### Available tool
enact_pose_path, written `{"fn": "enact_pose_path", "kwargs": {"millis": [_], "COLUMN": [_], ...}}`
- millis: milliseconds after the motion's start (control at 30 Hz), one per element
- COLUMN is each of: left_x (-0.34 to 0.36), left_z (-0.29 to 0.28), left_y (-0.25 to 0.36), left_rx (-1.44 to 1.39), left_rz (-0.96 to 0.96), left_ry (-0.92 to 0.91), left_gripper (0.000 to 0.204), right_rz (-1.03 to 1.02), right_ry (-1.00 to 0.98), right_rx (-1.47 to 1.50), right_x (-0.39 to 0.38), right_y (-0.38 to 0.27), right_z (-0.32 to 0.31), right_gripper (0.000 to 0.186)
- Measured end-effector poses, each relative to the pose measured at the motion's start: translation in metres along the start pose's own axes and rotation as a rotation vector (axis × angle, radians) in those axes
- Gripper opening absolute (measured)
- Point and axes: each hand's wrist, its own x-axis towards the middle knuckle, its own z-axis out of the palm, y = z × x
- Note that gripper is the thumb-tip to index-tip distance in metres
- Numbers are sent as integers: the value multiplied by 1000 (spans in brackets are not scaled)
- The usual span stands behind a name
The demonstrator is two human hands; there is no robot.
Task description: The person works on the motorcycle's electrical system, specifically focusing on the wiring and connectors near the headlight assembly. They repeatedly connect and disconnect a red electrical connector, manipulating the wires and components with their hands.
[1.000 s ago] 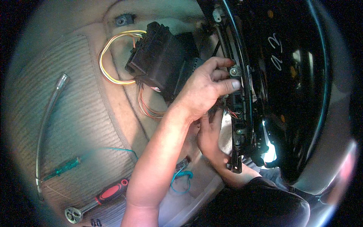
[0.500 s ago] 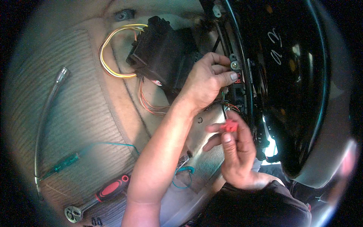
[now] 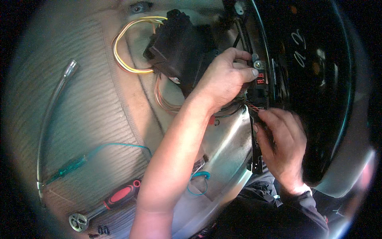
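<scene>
Black strip point(image 3: 261, 91): one, between the two hands, beside the dark panel point(image 3: 314, 91)
Left hand point(image 3: 232, 75): one, thumb and fingers clamped on the strip by a bolt point(image 3: 258, 64)
Right hand point(image 3: 284, 139): one, blurred, fingers bent near thin wires point(image 3: 253, 106); cannot tell whether they grip anything
Red plugs point(image 3: 260, 81): two, in the strip below the left thumb
Black box point(image 3: 175, 51): one, left of the left hand
Ratchet point(image 3: 121, 195): one, on the ribbed mat point(image 3: 87, 119)
Black clips point(image 3: 106, 229): two, near the ratchet's head
</scene>
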Motion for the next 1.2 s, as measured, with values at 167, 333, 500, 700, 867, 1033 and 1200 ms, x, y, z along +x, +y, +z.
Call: {"fn": "enact_pose_path", "kwargs": {"millis": [167,333,500,700,867,1033,1200], "left_x": [2,2,2,-1,-11,-42,-37], "left_z": [-1,4,1,2,-4,-23,-11], "left_y": [-2,-12,-15,-3,26,78,74], "left_rx": [171,21,106,-55,598,897,719], "left_rz": [33,92,69,97,170,-173,-167], "left_ry": [-29,-50,-59,-65,13,-255,-227], "left_gripper": [49,46,43,61,51,32,32], "right_rz": [28,359,692,623,576,551,589], "right_ry": [-230,-342,-26,227,374,281,62], "right_rx": [210,536,990,1276,1228,1538,1496], "right_x": [-27,-50,-82,-58,-38,-11,-2], "right_y": [-9,-37,-20,-33,-48,-38,-36], "right_z": [16,67,151,145,107,65,55], "right_gripper": [37,69,63,48,61,72,78]}}
